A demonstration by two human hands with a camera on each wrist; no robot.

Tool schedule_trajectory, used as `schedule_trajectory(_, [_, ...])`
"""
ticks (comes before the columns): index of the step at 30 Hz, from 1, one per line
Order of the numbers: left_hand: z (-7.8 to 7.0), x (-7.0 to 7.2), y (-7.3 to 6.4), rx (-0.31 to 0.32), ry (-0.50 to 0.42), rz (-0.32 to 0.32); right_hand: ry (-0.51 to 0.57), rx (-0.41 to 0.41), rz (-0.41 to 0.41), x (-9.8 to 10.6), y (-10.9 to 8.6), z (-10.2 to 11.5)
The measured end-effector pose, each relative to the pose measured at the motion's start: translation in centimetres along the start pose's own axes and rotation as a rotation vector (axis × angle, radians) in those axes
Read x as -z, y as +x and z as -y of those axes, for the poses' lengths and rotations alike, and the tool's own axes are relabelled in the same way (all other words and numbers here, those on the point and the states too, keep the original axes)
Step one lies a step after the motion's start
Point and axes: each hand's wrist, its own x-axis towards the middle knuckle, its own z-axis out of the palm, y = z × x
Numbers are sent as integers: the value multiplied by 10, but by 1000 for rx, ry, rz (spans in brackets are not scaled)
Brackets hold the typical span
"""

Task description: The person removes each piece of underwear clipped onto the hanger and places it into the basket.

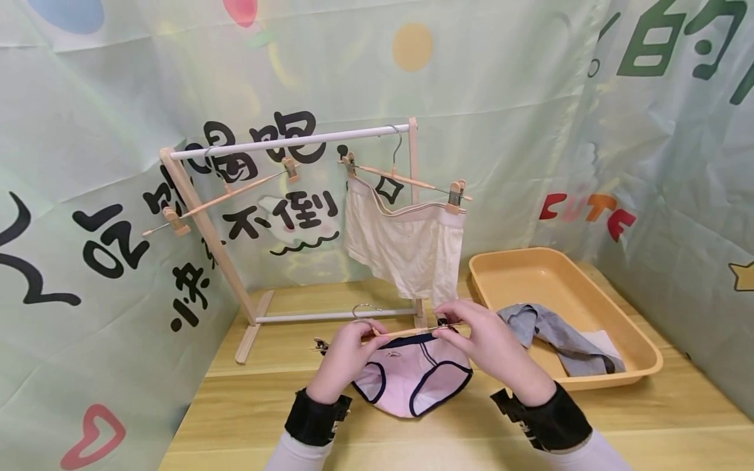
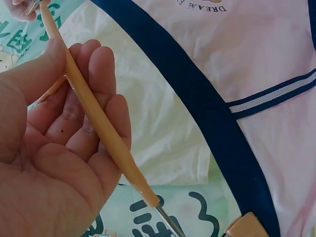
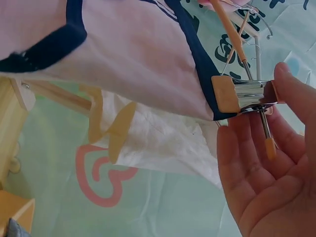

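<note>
Pink briefs point(image 1: 400, 386) with navy trim hang by their waistband from a clip hanger point(image 1: 406, 333), low in front of the rack. My left hand point(image 1: 349, 353) holds the hanger's peach bar; in the left wrist view the bar point(image 2: 96, 113) lies between thumb and curled fingers. At the hanger's other end is my right hand point(image 1: 485, 340). Its thumb and fingers pinch the metal clip point(image 3: 247, 95), seen in the right wrist view, whose peach jaw overlaps the navy waistband corner. Another clip point(image 1: 321, 345) shows at the hanger's left end.
Behind my hands stands a rack point(image 1: 294, 140) with a white rail. White shorts point(image 1: 406, 242) hang on its right side, beside a bare clip hanger point(image 1: 230, 195) on the left. A yellow tray point(image 1: 530, 261) at right holds a grey garment point(image 1: 559, 337). Printed cloth walls surround the wooden table.
</note>
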Motion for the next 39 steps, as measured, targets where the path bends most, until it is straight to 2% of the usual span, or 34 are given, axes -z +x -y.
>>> schedule_trajectory(11, [-1, 0, -1, -14, 39, -35, -8, -7, 19, 3, -1, 4])
schedule_trajectory(25, [2, 1, -1, -50, 43, -48, -59, 96, -45, 1, -2, 4])
schedule_trajectory(39, [2, -1, 2, -67, 55, -45, -91, 107, -57, 0, -1, 4])
